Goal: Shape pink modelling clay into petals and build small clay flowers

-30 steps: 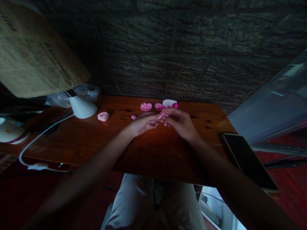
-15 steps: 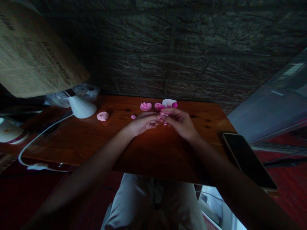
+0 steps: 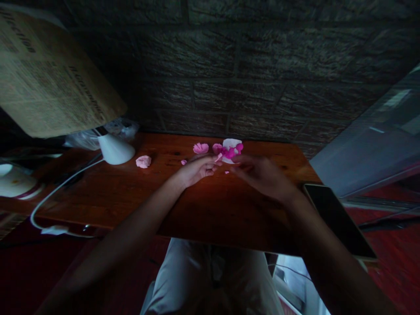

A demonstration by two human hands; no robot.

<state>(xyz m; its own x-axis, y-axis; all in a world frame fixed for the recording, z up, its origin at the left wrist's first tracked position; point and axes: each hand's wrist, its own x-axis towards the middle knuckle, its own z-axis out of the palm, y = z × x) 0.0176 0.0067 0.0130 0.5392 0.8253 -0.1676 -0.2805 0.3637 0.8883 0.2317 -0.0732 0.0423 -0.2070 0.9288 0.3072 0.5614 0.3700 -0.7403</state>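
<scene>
My left hand (image 3: pixel 201 169) is above the wooden table, its thumb and fingertips closed on a small pale pink piece (image 3: pixel 218 157) that looks like paper or a petal. My right hand (image 3: pixel 259 175) is apart from it on the right, smeared by motion, so its fingers cannot be made out. Behind the hands lie bright magenta pieces (image 3: pixel 231 152) on a white sheet (image 3: pixel 229 142). Beside them are a pink piece (image 3: pixel 217 148) and a frilled pink piece (image 3: pixel 200 148). A tiny pink scrap (image 3: pixel 227 172) lies between the hands.
A crumpled pale pink piece (image 3: pixel 143 162) and a small pink bit (image 3: pixel 183 162) lie on the table (image 3: pixel 210 214). At left stand a lamp (image 3: pixel 115 149) with a printed shade and a white cup (image 3: pixel 16 179). A phone (image 3: pixel 337 218) lies at right; a stone wall rises behind.
My right hand has parted from my left and moved to the right, uncovering the magenta pieces and white sheet. My left hand stays nearly in place, holding the pale pink piece.
</scene>
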